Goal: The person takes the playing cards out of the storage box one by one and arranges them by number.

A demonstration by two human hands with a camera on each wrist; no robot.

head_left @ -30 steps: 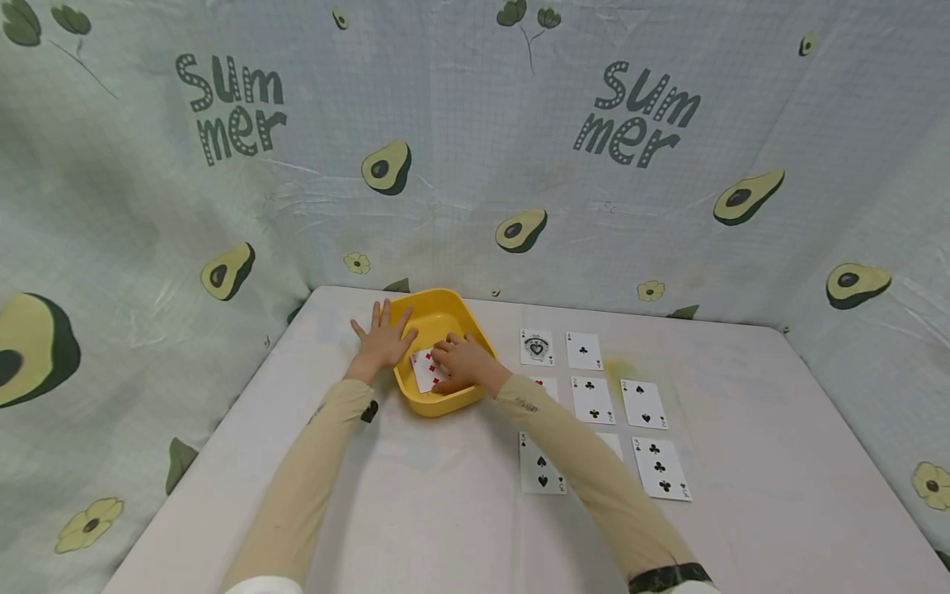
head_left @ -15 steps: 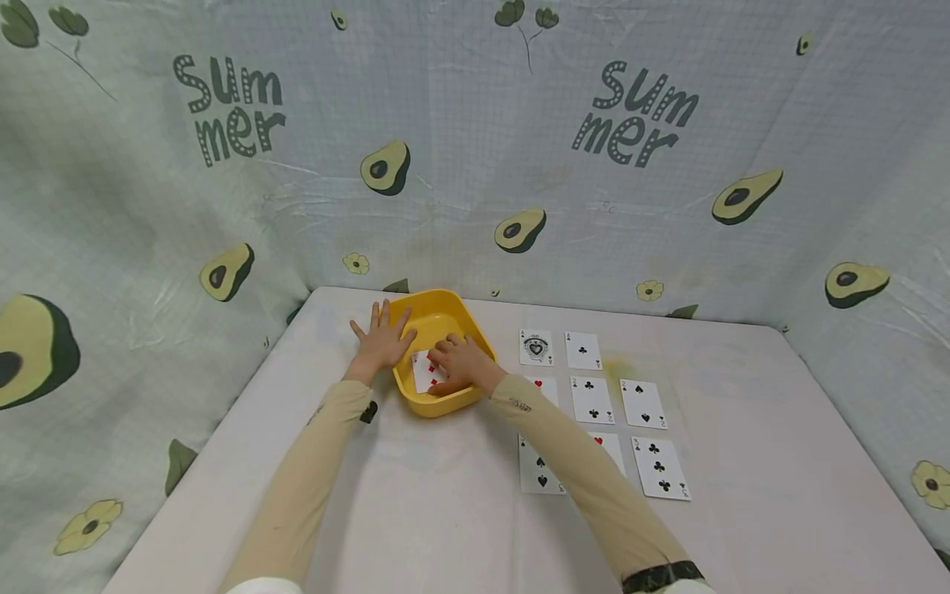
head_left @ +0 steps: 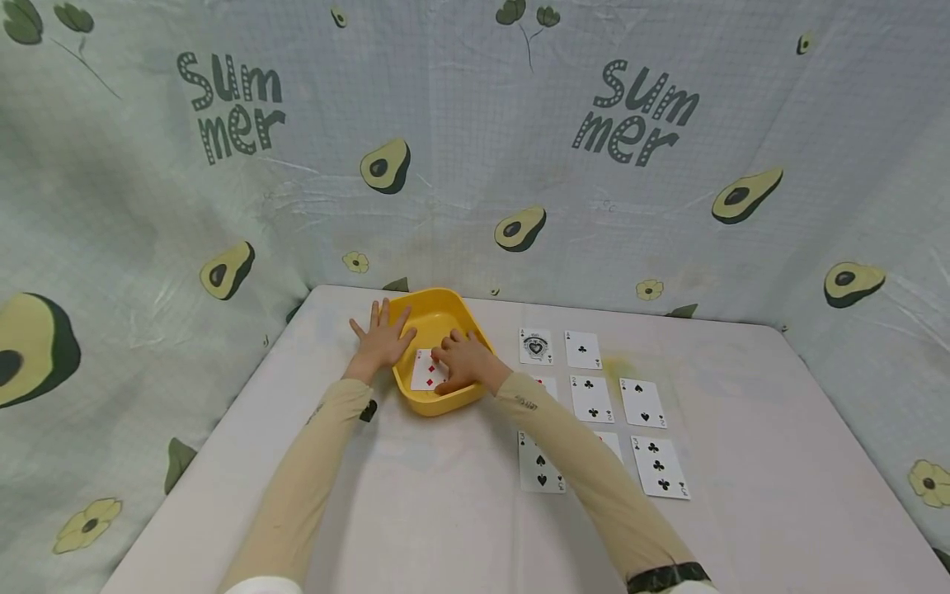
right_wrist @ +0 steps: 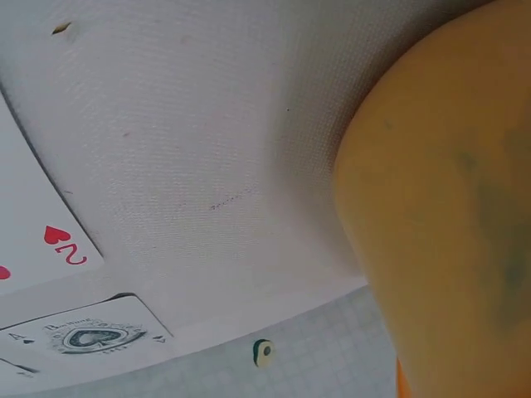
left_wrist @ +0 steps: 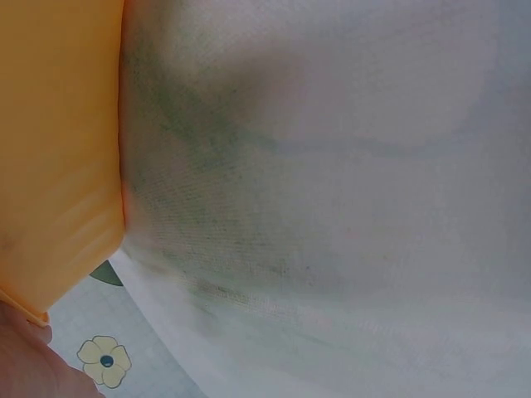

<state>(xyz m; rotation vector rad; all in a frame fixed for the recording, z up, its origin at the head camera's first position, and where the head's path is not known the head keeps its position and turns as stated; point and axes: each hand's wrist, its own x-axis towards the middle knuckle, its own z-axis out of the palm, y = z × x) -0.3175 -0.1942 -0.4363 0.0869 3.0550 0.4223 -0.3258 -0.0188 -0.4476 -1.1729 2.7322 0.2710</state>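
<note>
A yellow tray stands at the back left of the table. My left hand rests on its left rim with the fingers spread; part of that hand shows in the left wrist view, at the lower left corner. Inside the tray lies a playing card with red diamonds, face up. Reaching in over the right rim, my right hand grips the card's right side with bent fingers and thumb, covering that side. Whether more cards lie beneath cannot be seen. The right wrist view shows only the tray's outer wall.
Face-up playing cards lie in rows right of the tray: an ace of spades, an ace of clubs, twos and threes, including a three of clubs. My right sleeve partly covers some. A patterned cloth hangs behind the table.
The diamonds card has turned and shifted slightly under my right hand, showing more of its face. My left hand and the tray have stayed in place.
</note>
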